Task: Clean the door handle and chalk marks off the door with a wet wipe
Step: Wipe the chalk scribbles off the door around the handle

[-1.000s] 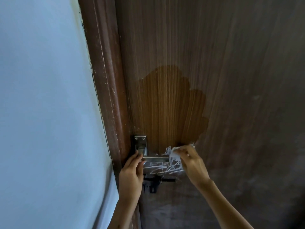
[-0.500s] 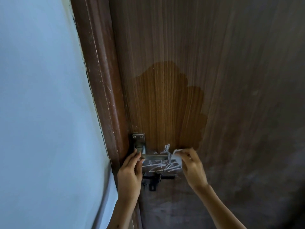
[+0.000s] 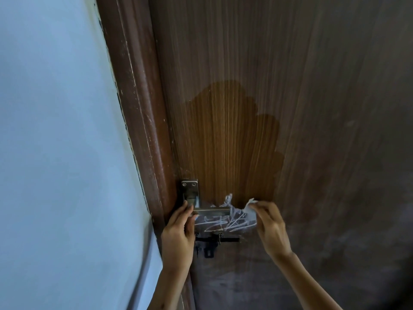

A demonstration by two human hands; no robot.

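Note:
A brown wooden door (image 3: 290, 86) fills the view, with a darker wet patch (image 3: 230, 139) above the lock. The metal door handle (image 3: 212, 212) juts right from its plate (image 3: 190, 193). White chalk marks (image 3: 225, 222) scrawl across the door just below and right of the lever. My left hand (image 3: 178, 233) grips the handle near its base, fingers curled round it. My right hand (image 3: 270, 227) pinches a small white wet wipe (image 3: 250, 208) against the door at the right edge of the chalk marks.
A dark brown door frame (image 3: 138, 108) runs along the door's left side, with a pale blue wall (image 3: 55, 153) beyond it. A black sliding bolt (image 3: 212, 242) sits on the door below the chalk marks.
My right hand with the wipe has slid a little down and right along the chalk marks. The left hand keeps its hold on the handle.

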